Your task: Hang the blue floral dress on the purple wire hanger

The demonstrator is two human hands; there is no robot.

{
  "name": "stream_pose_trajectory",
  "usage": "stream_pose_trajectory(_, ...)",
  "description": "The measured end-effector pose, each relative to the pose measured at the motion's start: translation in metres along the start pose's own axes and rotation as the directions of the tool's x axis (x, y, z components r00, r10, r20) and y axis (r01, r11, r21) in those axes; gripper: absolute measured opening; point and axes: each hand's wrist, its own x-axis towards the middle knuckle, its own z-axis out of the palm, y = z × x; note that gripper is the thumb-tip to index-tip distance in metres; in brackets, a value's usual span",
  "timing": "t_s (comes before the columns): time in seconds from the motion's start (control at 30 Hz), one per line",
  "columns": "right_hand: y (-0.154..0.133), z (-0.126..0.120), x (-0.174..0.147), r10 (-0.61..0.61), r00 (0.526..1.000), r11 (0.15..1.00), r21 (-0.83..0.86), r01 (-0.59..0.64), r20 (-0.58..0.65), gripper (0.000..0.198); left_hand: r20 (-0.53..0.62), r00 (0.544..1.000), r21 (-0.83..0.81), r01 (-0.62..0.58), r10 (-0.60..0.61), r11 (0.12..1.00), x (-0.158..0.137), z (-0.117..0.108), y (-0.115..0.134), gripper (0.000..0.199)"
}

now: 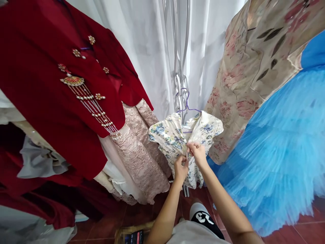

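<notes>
In front of me a short-sleeved white blouse [175, 130] with a blue floral print hangs on a purple wire hanger [187, 104]. The hanger hooks onto a white metal rack [182, 61]. My right hand [196, 151] pinches the front edge of the blouse, just below the neckline. Slightly lower and to the left, my left hand [181, 166] has its fingers closed on the same front edge. Both hands nearly meet at the middle of the garment. Whatever small fastening lies under the fingertips is hidden.
At left hang a dark red jacket [50, 101] with beaded ornaments and a pink brocade skirt [139, 149]. To the right are a beige floral dress [243, 84] and a blue ruffled tulle dress [274, 145]. A white curtain [142, 44] hangs behind. Reddish tiles [101, 223] cover the floor.
</notes>
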Motion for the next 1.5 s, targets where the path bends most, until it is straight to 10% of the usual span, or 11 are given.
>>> stream_pose_trajectory(0.33,-0.107,0.043,0.068,-0.207,0.977,0.97,0.122,0.212,-0.056,0.027,0.135,0.986,0.075,0.084,-0.094,0.994,-0.015,-0.01,0.011,0.016)
stream_pose_trajectory(0.47,-0.1,0.035,0.059,-0.24,0.97,0.963,0.113,0.243,-0.04,0.029,0.174,0.984,0.043,0.026,-0.033,0.999,0.006,-0.023,0.025,0.012)
stream_pose_trajectory(0.6,-0.092,0.025,0.047,-0.225,0.974,0.973,0.05,0.225,-0.013,0.031,-0.066,0.979,-0.022,-0.196,0.194,0.98,0.077,-0.056,0.073,0.025)
stream_pose_trajectory(0.8,-0.091,0.018,0.048,-0.29,0.957,0.956,-0.043,0.29,-0.001,0.032,0.289,0.858,0.213,-0.491,0.425,0.845,0.173,-0.074,0.143,0.021)
stream_pose_trajectory(1.33,-0.037,0.042,0.05,-0.241,0.964,0.943,-0.207,0.259,0.109,0.036,0.006,0.884,0.134,-0.465,0.468,0.875,0.178,-0.077,0.156,0.034)
stream_pose_trajectory(1.5,0.017,0.027,0.011,-0.082,0.995,0.957,-0.274,0.097,0.064,0.034,-0.133,0.913,-0.011,-0.391,0.386,0.92,0.202,-0.118,0.155,0.031)
